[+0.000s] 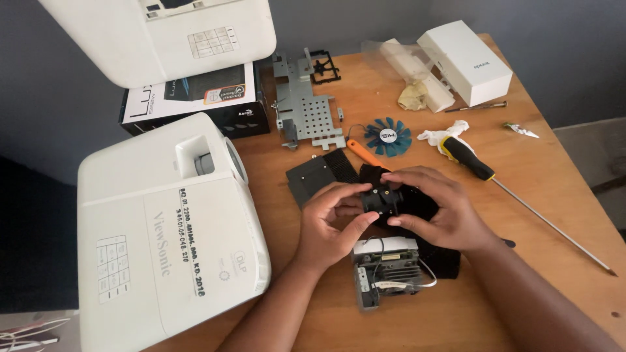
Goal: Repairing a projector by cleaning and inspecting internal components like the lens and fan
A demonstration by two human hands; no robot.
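The wooden table [417, 313] carries everything here. On its left side lies a big white projector [163, 248], and a second white projector [163, 39] rests above it on a black and white box [195, 98]. If an elbow pushes the near projector, it can slide toward the table edge, because part of it seems to hang over the side already.

In the middle, both hands hold a small black lens part [381, 201] just above the table, over a black housing [424, 208]. The left hand [329, 225] pinches the part with thumb and fingertips from the left side; the right hand [437, 212] closes around it from the right, fingers curved and pressed on its top and side. I judge the grip as light, so the part can slip and fall on the grey module with cables [385, 270] just below, and a thin cable there could be bent or pulled.

Farther back lies a perforated metal plate [303, 111], a blue fan wheel [388, 137] and a white box [466, 62]. The long screwdriver with black and yellow handle [469, 160] lies near the right forearm; a sleeve or wrist may roll it off. Small screws, if any, I cannot see.
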